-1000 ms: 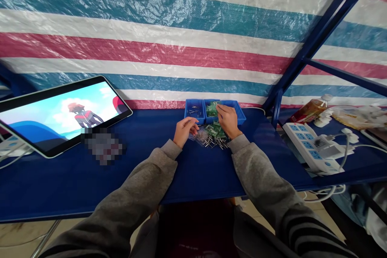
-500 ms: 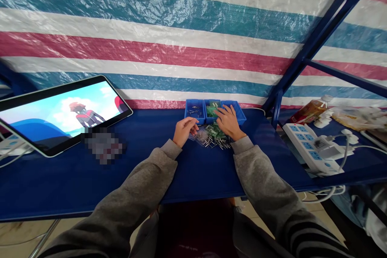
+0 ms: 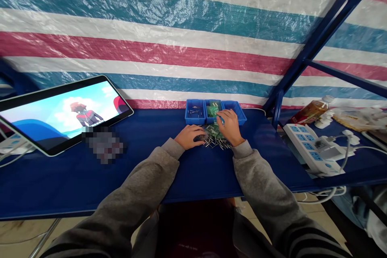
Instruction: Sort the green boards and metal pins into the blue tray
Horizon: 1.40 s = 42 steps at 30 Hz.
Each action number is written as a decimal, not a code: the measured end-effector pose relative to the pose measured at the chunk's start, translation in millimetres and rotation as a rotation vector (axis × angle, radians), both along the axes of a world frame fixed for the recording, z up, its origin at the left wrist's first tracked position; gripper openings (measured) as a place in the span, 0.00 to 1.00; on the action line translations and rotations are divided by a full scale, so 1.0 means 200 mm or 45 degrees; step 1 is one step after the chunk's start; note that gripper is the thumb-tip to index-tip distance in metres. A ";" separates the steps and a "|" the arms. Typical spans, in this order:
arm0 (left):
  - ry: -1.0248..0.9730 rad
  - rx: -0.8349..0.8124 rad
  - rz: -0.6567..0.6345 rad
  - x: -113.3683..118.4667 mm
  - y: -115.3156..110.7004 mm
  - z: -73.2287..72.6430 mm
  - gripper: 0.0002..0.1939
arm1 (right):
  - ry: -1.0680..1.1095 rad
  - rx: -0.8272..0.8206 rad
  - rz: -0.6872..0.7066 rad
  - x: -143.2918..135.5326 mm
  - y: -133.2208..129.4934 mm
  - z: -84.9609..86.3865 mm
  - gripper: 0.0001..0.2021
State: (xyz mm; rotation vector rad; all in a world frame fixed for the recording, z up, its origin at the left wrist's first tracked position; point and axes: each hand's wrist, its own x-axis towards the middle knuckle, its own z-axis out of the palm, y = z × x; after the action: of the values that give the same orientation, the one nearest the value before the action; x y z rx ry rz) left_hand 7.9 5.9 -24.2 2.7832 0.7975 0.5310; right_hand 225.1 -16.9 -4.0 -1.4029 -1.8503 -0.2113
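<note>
My left hand [image 3: 190,136] is cupped low over the table at the left side of a pile of loose metal screws or nails [image 3: 218,142]. Its thumb stands apart from the bent fingers, with clear plastic [image 3: 200,137] showing between them. My right hand [image 3: 231,128] hangs over the right side of the pile, fingers curled and the index finger bent toward the thumb; whatever its tips pinch is too small to make out. Green-printed packets [image 3: 214,130] lie on the pile. Behind stand a left blue bin [image 3: 195,121] with a few metal pieces, a middle bin [image 3: 209,121] with green packets, and a right bin [image 3: 241,117].
A tablet [image 3: 65,115] playing a cartoon leans at the left, with a blurred-out patch [image 3: 105,145] beside it. On the right are a power strip [image 3: 311,149] with plugs, a drink bottle [image 3: 311,111] and a blue frame post [image 3: 276,107]. Striped sheeting [image 3: 193,52] hangs behind.
My left hand has moved right and nearer me, onto the clear plastic, and its thumb has spread. My right hand has drawn slightly back from the bins, its fingers now curled.
</note>
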 end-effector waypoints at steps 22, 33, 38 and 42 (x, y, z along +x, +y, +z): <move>-0.803 0.164 0.289 0.04 -0.09 0.07 0.16 | 0.245 -0.272 0.460 -0.12 -0.12 0.02 0.14; -1.257 -0.900 0.314 0.08 -0.11 0.12 0.25 | 0.529 -0.279 0.475 -0.11 -0.13 0.04 0.15; -1.363 -1.003 0.284 0.09 -0.10 0.11 0.21 | 0.375 -0.111 0.633 -0.10 -0.14 0.05 0.12; -1.284 -1.034 0.229 0.09 -0.10 0.11 0.21 | 0.360 -0.072 0.552 -0.10 -0.13 0.05 0.10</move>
State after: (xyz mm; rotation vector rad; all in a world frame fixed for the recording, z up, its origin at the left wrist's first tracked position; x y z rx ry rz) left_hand 26.1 -13.8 -2.5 1.4300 0.7454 1.1628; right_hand 206.0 -43.5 6.5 -0.9751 -1.8763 0.2473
